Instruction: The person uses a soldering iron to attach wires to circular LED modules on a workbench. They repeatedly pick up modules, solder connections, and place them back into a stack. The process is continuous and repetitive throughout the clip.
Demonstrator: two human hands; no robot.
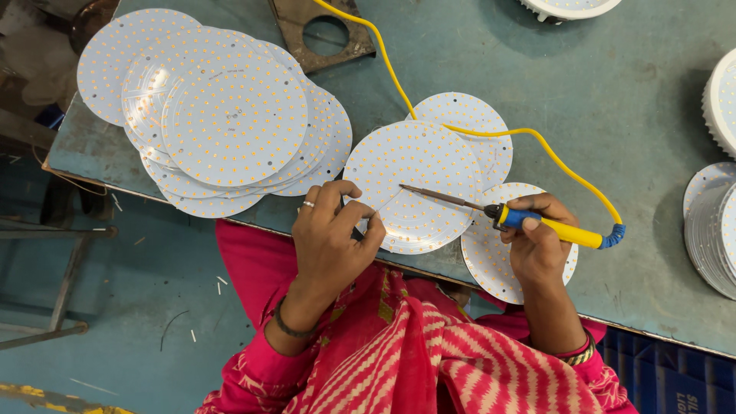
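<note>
At the near edge of the green table point(636, 107), her right hand point(537, 245) grips the soldering iron point(529, 220); left hand point(331, 238) pinches thin wire point(387, 203) over the round light board point(414, 184). Best keep tip and wire meeting steadily on one pad, the board flat between both hands.

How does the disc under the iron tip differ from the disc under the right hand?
The centre disc lies on top, almost fully visible; the right disc is tucked under it and partly hidden by the right hand. The centre disc looks larger and the soldering iron points over it. Both are round, white and dotted with small yellow chips.
</note>
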